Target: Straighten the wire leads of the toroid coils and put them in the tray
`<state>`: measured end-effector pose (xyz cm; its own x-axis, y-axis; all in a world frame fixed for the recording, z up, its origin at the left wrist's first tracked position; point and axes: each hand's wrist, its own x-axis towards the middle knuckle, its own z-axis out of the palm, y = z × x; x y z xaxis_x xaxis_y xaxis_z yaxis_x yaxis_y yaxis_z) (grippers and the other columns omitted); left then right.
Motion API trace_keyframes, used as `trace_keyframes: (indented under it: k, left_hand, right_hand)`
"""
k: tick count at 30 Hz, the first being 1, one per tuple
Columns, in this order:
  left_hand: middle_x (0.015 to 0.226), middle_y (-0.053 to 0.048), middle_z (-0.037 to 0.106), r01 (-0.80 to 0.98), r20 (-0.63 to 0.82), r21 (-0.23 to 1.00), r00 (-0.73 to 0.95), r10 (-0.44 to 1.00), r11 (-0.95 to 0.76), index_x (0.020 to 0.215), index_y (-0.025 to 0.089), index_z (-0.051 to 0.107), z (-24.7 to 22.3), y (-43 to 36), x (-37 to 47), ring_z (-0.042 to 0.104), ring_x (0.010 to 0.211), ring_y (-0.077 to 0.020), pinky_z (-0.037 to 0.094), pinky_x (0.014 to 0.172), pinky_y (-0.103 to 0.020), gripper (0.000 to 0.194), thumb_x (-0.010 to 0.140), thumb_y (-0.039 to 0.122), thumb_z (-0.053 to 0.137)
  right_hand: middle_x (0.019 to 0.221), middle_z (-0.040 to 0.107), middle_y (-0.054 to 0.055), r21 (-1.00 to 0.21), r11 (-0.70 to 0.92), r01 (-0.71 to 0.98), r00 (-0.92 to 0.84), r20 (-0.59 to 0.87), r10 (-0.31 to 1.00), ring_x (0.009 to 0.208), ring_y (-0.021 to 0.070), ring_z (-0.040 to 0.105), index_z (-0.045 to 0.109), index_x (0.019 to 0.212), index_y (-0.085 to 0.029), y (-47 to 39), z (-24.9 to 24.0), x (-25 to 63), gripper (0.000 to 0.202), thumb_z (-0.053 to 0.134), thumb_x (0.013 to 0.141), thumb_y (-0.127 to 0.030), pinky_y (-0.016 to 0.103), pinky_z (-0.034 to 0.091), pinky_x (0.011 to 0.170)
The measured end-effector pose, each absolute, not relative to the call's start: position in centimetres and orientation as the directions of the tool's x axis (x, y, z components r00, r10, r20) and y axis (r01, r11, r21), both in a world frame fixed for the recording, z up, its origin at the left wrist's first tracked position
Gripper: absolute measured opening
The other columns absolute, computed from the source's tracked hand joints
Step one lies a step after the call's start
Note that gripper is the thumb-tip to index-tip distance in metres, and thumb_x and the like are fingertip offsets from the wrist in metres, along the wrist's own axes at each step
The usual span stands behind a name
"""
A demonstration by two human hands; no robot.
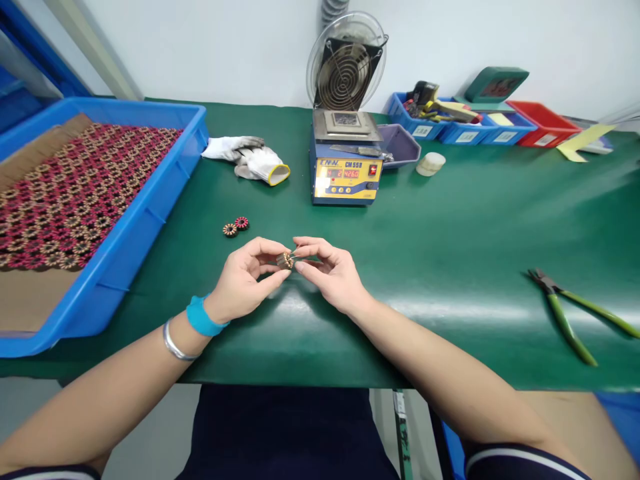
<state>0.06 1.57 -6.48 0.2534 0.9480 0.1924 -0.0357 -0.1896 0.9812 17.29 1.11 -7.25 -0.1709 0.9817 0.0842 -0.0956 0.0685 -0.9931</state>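
Between thumb and fingers, my left hand (245, 279) pinches a small ring-shaped coil wound with copper-coloured wire (285, 260). My right hand (330, 273) meets it from the other side, its thumb and fingertips closed on the thin wire leads (294, 257) that stick out of the coil. Both hands are just above the green mat, near the middle. Beyond my left hand, two more wound ring coils lie side by side on the mat, a copper-coloured one (230, 230) and a red one (242, 223).
A large blue tray (165, 193) of red and copper coils stands left. White gloves (250, 160) lie beside it. A solder pot (346, 167) with a fan (345, 77) stands at the back. Green-handled pliers (565, 313) lie right. Small bins (465, 133) line the wall.
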Motion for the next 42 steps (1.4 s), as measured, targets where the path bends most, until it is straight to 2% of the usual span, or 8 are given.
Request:
trace_keyframes:
  k: [4,8,11,13,19,24,37,42]
  left_hand:
    - [0.089,-0.005,0.066,-0.040,0.185,0.983,0.279,0.942,-0.181,0.090,0.016,0.061,-6.36,1.40,0.12,0.067,0.085,-0.0169,0.060,0.074,-0.029,0.025,0.070,0.017,0.074]
    - [0.091,-0.005,0.066,-0.043,0.174,0.985,0.294,0.940,-0.169,0.091,0.015,0.061,-6.31,1.30,0.12,0.067,0.085,-0.0167,0.060,0.075,-0.029,0.025,0.070,0.017,0.074]
    - [0.090,-0.004,0.066,-0.056,0.171,0.985,0.310,0.935,-0.162,0.090,0.015,0.061,-6.28,1.26,0.12,0.067,0.084,-0.0158,0.060,0.073,-0.026,0.024,0.070,0.016,0.074]
    - [0.089,-0.004,0.066,-0.067,0.169,0.985,0.317,0.933,-0.156,0.090,0.015,0.061,-6.23,1.25,0.13,0.067,0.084,-0.0156,0.060,0.072,-0.026,0.023,0.071,0.016,0.074]
    - [0.088,-0.005,0.067,-0.067,0.151,0.988,0.330,0.932,-0.136,0.090,0.016,0.061,-6.10,1.22,0.07,0.067,0.083,-0.0167,0.060,0.075,-0.030,0.023,0.071,0.020,0.075]
    - [0.090,-0.005,0.066,-0.065,0.148,0.989,0.341,0.928,-0.133,0.091,0.016,0.062,-6.14,1.20,-0.03,0.067,0.085,-0.0165,0.060,0.077,-0.030,0.022,0.073,0.019,0.074]
    - [0.091,-0.005,0.066,-0.075,0.162,0.987,0.357,0.920,-0.145,0.092,0.015,0.061,-6.17,1.18,-0.11,0.067,0.086,-0.0155,0.060,0.078,-0.028,0.021,0.074,0.016,0.072]
    - [0.092,-0.005,0.066,-0.048,0.179,0.984,0.354,0.918,-0.173,0.092,0.016,0.061,-6.13,1.08,0.04,0.067,0.087,-0.0161,0.060,0.075,-0.028,0.021,0.074,0.017,0.072]
  right_hand:
    - [0.118,0.062,0.010,-0.993,0.086,-0.081,-0.193,0.100,0.976,0.115,0.0238,0.060,0.068,0.082,-0.020,1.14,-7.51,17.13,0.018,0.073,0.071,-0.034,0.042,0.050,0.094]
    - [0.125,0.058,0.010,-0.973,0.229,0.020,-0.085,0.226,0.970,0.116,0.0233,0.058,0.064,0.090,-0.022,0.98,-7.30,17.21,0.022,0.073,0.071,-0.028,0.040,0.052,0.091]
    - [0.126,0.057,0.010,-0.930,0.357,0.092,-0.149,0.341,0.928,0.118,0.0228,0.056,0.066,0.090,-0.021,0.83,-6.84,17.42,0.016,0.069,0.074,-0.024,0.042,0.047,0.099]
    - [0.124,0.058,0.010,-0.919,0.381,0.104,-0.198,0.357,0.913,0.119,0.0230,0.056,0.069,0.083,-0.020,0.83,-6.64,17.57,0.008,0.068,0.077,-0.025,0.044,0.043,0.104]
    - [0.119,0.061,0.010,-0.971,0.237,-0.020,-0.254,0.235,0.938,0.119,0.0242,0.057,0.071,0.078,-0.021,1.12,-6.97,17.71,0.017,0.072,0.077,-0.037,0.042,0.049,0.098]
    - [0.116,0.062,0.009,-0.980,0.180,-0.082,-0.271,0.196,0.942,0.114,0.0236,0.060,0.072,0.077,-0.020,1.18,-7.15,17.67,0.026,0.075,0.075,-0.046,0.042,0.052,0.095]
    - [0.113,0.062,0.009,-0.981,0.167,-0.096,-0.261,0.186,0.947,0.113,0.0235,0.060,0.071,0.075,-0.020,1.04,-7.00,17.58,0.030,0.074,0.074,-0.050,0.042,0.053,0.094]
    - [0.117,0.060,0.009,-0.983,0.160,-0.093,-0.266,0.179,0.947,0.109,0.0227,0.062,0.069,0.073,-0.019,1.12,-7.09,17.64,0.025,0.074,0.074,-0.043,0.041,0.052,0.093]
